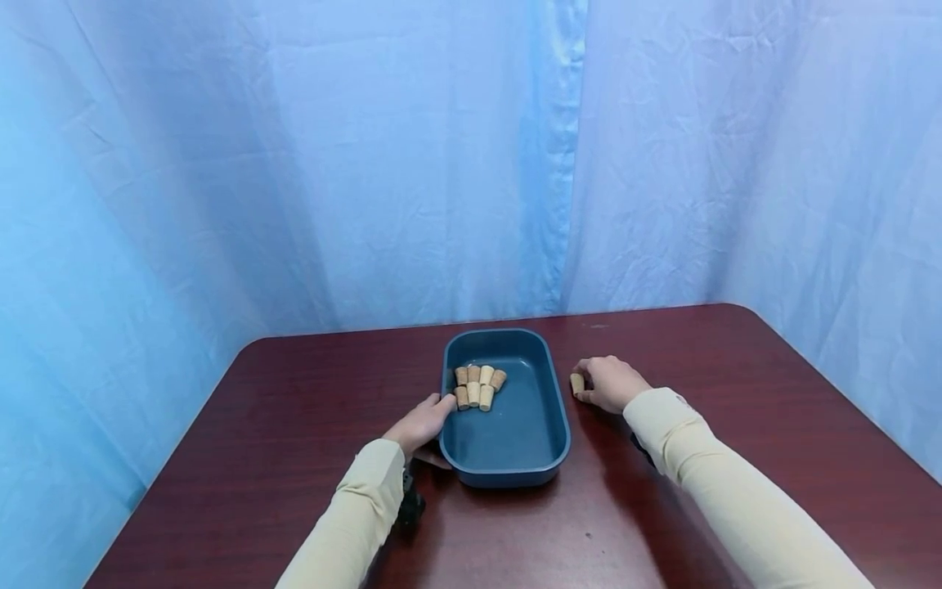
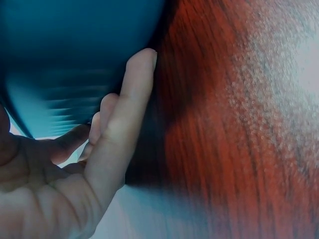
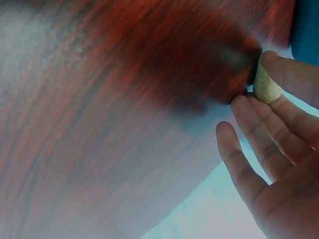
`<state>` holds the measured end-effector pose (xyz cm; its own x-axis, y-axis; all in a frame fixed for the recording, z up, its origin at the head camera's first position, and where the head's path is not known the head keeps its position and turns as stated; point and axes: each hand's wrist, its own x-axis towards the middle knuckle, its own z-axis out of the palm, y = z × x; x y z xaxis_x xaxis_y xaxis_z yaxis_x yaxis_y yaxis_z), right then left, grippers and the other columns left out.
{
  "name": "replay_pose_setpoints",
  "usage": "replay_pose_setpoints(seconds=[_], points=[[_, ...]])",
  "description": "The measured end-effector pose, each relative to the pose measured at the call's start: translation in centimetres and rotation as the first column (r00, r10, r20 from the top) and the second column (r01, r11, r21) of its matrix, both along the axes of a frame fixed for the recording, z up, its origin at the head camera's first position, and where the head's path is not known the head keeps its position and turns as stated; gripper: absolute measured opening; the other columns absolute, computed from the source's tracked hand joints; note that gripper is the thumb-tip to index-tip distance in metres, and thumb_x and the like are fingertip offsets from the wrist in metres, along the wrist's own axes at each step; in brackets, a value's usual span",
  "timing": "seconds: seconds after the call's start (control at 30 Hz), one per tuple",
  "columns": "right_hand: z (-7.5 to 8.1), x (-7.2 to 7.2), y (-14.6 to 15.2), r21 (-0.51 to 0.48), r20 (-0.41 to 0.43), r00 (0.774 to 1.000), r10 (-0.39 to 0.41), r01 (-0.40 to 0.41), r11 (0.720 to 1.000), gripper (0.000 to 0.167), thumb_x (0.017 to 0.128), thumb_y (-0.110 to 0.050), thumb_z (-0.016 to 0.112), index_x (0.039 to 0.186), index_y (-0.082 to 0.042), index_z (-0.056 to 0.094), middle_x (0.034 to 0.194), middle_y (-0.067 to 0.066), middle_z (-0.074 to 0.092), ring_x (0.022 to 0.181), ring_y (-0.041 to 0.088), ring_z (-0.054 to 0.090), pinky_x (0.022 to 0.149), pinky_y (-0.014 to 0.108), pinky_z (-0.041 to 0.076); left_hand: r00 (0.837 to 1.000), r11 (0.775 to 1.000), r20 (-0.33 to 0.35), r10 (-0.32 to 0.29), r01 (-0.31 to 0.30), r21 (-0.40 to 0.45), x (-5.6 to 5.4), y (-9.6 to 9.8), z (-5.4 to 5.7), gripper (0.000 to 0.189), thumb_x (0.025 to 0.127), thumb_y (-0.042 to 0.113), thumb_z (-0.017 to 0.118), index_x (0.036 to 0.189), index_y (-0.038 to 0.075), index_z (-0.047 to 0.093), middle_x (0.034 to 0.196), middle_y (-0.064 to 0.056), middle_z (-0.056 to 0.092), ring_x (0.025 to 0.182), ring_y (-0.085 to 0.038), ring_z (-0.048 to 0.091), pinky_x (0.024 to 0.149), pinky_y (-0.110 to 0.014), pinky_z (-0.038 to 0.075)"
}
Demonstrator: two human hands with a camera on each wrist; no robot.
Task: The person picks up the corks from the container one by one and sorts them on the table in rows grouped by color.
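A deep blue rectangular tray stands on the table with several tapered corks grouped inside along its left wall. My left hand grips that left wall, thumb over the rim; in the left wrist view its fingers lie against the tray's outer side, close to the tabletop. Right of the tray, my right hand pinches a single cork just beyond the right wall. The right wrist view shows this cork between thumb and fingers, with the little finger held apart.
The dark red wooden table has rounded far corners. Light blue curtains hang behind it and along both sides. A black wrist device sits under the left forearm.
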<state>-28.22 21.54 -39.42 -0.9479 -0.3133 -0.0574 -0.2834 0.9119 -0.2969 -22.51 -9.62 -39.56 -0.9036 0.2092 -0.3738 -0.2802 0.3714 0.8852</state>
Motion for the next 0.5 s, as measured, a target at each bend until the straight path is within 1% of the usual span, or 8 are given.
replay_pose_setpoints(seconds=[0.1,0.23,0.4,0.5], points=[[0.0,0.0,-0.2,0.014,0.009,1.0,-0.007,0.007,1.0,0.033,0.092,-0.009,0.074,0.121,0.005,0.066,0.099,0.014,0.065,0.087,0.029,0.06,0.081,0.047,0.058,1.0,1.0,0.006,-0.001,0.001,0.0,0.0,0.0,-0.1,0.062,0.108,0.037,0.036,0.156,-0.002,0.028,0.143,-0.031,0.043,0.104,-0.039,0.062,0.067,-0.049,0.065],[0.5,0.1,-0.6,0.048,0.0,1.0,0.002,-0.002,0.999,0.034,0.092,-0.009,0.074,0.121,0.006,0.065,0.099,0.017,0.066,0.088,0.03,0.061,0.081,0.047,0.058,1.0,1.0,0.015,-0.001,0.001,-0.001,-0.1,-0.1,0.1,0.062,0.108,0.037,0.036,0.156,-0.002,0.028,0.144,-0.03,0.043,0.106,-0.039,0.062,0.067,-0.049,0.065],[1.0,0.3,-1.0,0.08,-0.014,1.0,-0.001,0.002,0.997,0.03,0.091,-0.009,0.075,0.116,0.005,0.066,0.093,0.015,0.064,0.083,0.03,0.059,0.076,0.045,0.057,1.0,1.0,0.026,0.001,-0.001,0.004,-0.3,-0.2,0.3,0.064,0.109,0.039,0.035,0.157,-0.001,0.025,0.144,-0.03,0.043,0.106,-0.038,0.063,0.068,-0.05,0.065],[1.0,0.2,-1.2,0.088,-0.023,1.0,-0.01,0.012,0.996,0.023,0.09,-0.008,0.075,0.11,0.003,0.068,0.088,0.013,0.062,0.08,0.029,0.057,0.071,0.043,0.055,1.0,1.0,0.029,-0.002,0.002,0.01,-0.4,-0.3,0.3,0.065,0.108,0.038,0.035,0.158,-0.001,0.023,0.146,-0.03,0.042,0.107,-0.039,0.062,0.068,-0.05,0.065]])
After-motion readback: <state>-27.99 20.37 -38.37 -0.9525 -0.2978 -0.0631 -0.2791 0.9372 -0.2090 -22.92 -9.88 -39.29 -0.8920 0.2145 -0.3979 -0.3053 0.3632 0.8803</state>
